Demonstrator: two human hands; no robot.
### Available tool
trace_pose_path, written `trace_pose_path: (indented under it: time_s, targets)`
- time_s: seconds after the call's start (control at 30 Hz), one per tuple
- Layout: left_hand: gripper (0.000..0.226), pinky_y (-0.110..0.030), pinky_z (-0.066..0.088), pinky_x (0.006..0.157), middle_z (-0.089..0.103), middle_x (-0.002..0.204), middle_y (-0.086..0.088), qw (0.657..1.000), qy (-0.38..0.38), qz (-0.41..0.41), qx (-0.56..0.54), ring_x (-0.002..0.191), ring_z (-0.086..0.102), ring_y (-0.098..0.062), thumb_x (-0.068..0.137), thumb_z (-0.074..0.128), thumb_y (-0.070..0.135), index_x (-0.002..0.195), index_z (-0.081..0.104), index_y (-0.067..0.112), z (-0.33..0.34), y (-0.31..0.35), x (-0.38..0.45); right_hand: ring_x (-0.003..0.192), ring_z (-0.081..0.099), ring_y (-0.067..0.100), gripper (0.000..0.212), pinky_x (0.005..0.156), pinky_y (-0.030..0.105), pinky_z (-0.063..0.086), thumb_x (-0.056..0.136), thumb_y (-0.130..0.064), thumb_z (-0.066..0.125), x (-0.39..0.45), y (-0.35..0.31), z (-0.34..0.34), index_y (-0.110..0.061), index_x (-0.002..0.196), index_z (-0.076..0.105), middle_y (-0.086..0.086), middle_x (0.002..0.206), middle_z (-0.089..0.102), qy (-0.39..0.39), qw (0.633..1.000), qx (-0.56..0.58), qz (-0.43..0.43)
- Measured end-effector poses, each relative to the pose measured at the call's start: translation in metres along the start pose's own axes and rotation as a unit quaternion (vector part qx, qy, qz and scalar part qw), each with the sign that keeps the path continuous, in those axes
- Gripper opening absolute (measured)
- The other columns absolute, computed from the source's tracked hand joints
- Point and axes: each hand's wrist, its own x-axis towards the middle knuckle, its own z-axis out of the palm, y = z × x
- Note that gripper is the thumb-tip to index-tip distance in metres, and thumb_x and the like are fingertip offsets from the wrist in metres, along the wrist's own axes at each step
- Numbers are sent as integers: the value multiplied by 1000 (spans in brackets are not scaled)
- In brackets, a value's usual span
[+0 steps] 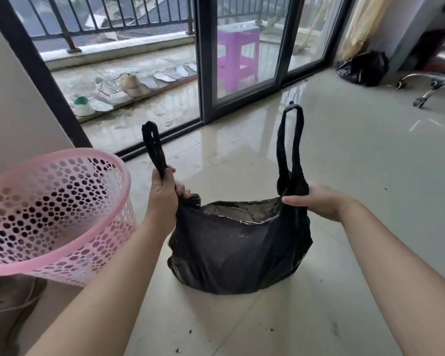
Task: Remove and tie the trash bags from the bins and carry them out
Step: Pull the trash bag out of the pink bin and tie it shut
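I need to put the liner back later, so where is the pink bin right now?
In the head view the pink bin sits at the lower left, tilted, beside the left hand and left of the black trash bag on the floor.

We cannot see into the bag (239, 247); its dark mouth hides the contents. The pink bin (54, 214) is cut off at the left edge, the chair base (429, 86) at the right. Our right fingers hide behind the handle (292, 160).
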Motion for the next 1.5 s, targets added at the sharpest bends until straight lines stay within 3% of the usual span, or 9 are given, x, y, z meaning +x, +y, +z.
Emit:
trace_pose_path:
  time_s: [0.1, 0.23, 0.33, 0.47, 0.67, 0.9, 1.13, 1.3, 1.5]
  targets:
    - [23, -13, 37, 37, 27, 55, 4, 999, 35, -20, -8, 38, 31, -3, 98, 34, 18, 75, 33, 23, 0, -5, 3, 71, 67, 12, 15, 62, 18, 54, 90, -13, 52, 13, 15, 16, -6, 95, 64, 4, 85, 65, 48, 985, 163, -12]
    - [26, -17, 39, 51, 47, 75, -2, 990, -34, -124, -64, 63, 51, -7, 61, 46, -7, 78, 45, 12, -13, -5, 9, 77, 63, 21, 24, 59, 28, 55, 97, -17, 37, 34, 5, 38, -6, 94, 57, 8, 96, 67, 83, 929, 358, -45]
    - [21, -22, 48, 58, 58, 89, -3, 987, -60, -148, -33, 77, 57, -10, 83, 46, -9, 81, 57, 9, -21, -7, 6, 58, 60, 19, 42, 60, 34, 49, 99, -25, 26, 49, -5, 58, -5, 71, 50, 4, 56, 70, 98, 890, 445, -23]
    - [31, -31, 53, 67, 71, 69, -3, 987, -46, -119, -97, 63, 68, -16, 99, 32, 15, 76, 53, 19, -28, -8, 4, 23, 26, 8, 41, 36, 16, 33, 97, -27, 33, 59, -8, 80, -18, 57, 28, -7, 26, 29, 147, 844, 516, 30]
    - [27, -18, 45, 41, 25, 30, 10, 987, 14, -147, -69, 25, 28, -7, 98, 34, 28, 73, 38, 18, -12, -16, 3, 35, 33, 7, 24, 33, 14, 30, 94, -11, 42, 67, -9, 93, -12, 70, 45, -4, 41, 36, 110, 894, 435, 17]
    - [24, -12, 27, 27, 33, 45, 0, 924, -99, -365, 63, 27, 27, -6, 89, 43, 17, 68, 31, 14, -17, -22, 4, 33, 27, 2, 31, 42, 13, 26, 95, -39, 37, 56, -22, 99, -17, 73, 43, -3, 58, 28, 9, 994, 106, -10]
    - [54, -7, 25, 26, 45, 44, 5, 907, -158, -356, 162, 23, 33, -1, 83, 31, 63, 71, 42, 11, -23, -24, -1, 55, 38, 12, 42, 52, 19, 32, 96, -33, 39, 45, -39, 117, -8, 62, 45, -2, 58, 42, -48, 974, -191, -109]
    - [51, -12, 19, 27, 37, 40, 7, 945, -150, -287, 42, 28, 28, -3, 93, 22, 54, 67, 41, 14, -27, -18, -2, 48, 35, 10, 44, 50, 24, 26, 90, -35, 52, 50, -31, 117, -17, 50, 46, -5, 50, 38, -66, 980, -168, -84]
    - [50, -11, 31, 33, 64, 50, 3, 898, -318, -288, 99, 35, 47, -5, 99, 17, 33, 82, 57, 10, -35, -18, -9, 40, 39, 9, 51, 51, 21, 34, 90, -33, 52, 53, -17, 97, -19, 41, 49, -11, 37, 40, -230, 969, -63, 58]
